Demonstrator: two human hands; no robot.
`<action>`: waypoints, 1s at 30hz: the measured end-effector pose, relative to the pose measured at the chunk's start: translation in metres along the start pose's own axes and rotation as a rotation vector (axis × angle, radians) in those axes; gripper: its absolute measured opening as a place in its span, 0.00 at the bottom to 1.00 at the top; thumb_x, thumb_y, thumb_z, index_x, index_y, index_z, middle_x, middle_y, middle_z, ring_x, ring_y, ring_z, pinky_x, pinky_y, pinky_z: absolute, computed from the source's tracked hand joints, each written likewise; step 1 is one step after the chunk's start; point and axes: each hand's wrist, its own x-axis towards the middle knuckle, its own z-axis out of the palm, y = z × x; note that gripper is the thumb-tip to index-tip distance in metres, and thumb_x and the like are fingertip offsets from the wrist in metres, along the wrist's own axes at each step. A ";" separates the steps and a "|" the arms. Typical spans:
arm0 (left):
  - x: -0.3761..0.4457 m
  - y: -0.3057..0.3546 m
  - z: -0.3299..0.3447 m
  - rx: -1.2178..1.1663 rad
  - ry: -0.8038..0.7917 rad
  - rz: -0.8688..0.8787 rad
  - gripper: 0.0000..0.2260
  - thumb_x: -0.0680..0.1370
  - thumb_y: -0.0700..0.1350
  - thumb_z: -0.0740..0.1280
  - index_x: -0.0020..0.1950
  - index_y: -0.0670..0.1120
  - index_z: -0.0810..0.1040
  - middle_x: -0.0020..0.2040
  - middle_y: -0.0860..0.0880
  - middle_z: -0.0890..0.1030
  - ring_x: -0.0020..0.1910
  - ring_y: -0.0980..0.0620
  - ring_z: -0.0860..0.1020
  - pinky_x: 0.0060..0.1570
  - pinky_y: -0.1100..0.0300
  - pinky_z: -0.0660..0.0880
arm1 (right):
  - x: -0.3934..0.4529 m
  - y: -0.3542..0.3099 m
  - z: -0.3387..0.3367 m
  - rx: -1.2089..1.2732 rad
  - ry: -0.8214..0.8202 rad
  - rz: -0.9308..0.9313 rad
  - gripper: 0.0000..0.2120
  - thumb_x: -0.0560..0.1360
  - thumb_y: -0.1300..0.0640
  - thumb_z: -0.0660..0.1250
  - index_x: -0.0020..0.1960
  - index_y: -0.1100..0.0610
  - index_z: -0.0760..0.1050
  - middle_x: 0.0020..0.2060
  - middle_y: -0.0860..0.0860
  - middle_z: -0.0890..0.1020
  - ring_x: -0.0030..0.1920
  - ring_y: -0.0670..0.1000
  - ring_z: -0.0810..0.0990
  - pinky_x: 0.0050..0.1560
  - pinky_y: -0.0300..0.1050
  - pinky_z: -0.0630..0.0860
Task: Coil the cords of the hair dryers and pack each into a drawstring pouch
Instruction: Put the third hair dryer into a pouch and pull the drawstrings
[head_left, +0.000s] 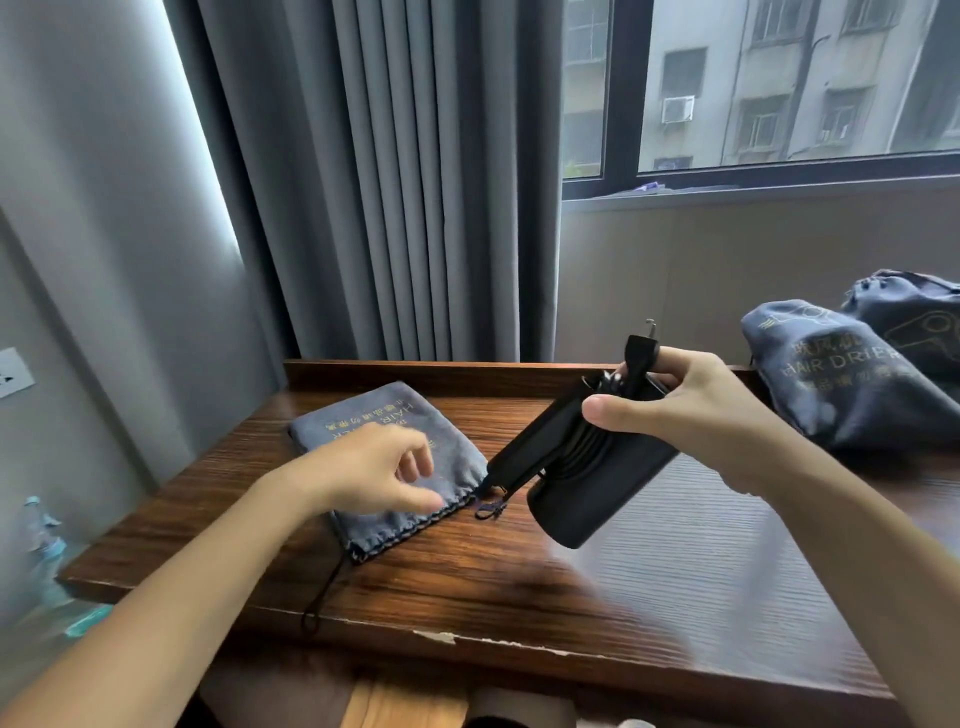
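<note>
Status: two filled drawstring pouches (852, 379) lie at the right end of the wooden desk (519, 587), one marked "HAIR DRIER", the second (914, 317) just behind and touching it; both appear packed and closed, so these units are judged complete. One empty pouch (363, 415) lies flat on the desk to the left, mouth toward the person, drawstring (324, 587) trailing over the front edge; this pouch is not yet loaded.

Current unit: the black hair dryer (582, 467) is held above the desk, handle folded, cord (584, 444) wound around the body, plug (640, 353) projecting upward; coiling is judged finished; insertion and cinching remain.

Right hand (696, 410): fingers and thumb curled round the dryer, pinning the cord turns and the plug base against the body.

Left hand (382, 470): fingers loosely curled, holding nothing, hovering over the gathered mouth of the empty pouch; contact with the fabric cannot be confirmed, since the hand is motion-blurred.
</note>
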 end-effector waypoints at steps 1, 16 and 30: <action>-0.002 -0.004 0.006 0.050 -0.043 -0.020 0.18 0.70 0.62 0.77 0.53 0.56 0.78 0.49 0.58 0.81 0.48 0.61 0.79 0.48 0.63 0.76 | -0.001 0.000 -0.003 0.015 0.001 -0.001 0.16 0.61 0.47 0.82 0.46 0.51 0.86 0.45 0.54 0.88 0.49 0.55 0.88 0.55 0.48 0.83; -0.011 -0.027 0.014 0.247 0.018 0.144 0.10 0.80 0.41 0.64 0.45 0.56 0.70 0.44 0.58 0.77 0.42 0.58 0.76 0.41 0.59 0.69 | -0.007 -0.006 -0.014 0.112 0.074 0.023 0.13 0.59 0.49 0.82 0.42 0.50 0.86 0.44 0.55 0.89 0.43 0.53 0.88 0.42 0.44 0.81; -0.009 -0.014 -0.011 0.442 0.345 0.056 0.36 0.74 0.40 0.68 0.81 0.50 0.59 0.70 0.53 0.68 0.59 0.48 0.76 0.45 0.57 0.72 | -0.006 -0.014 0.008 0.237 0.098 -0.097 0.10 0.59 0.50 0.81 0.38 0.49 0.84 0.39 0.54 0.88 0.40 0.50 0.86 0.40 0.41 0.80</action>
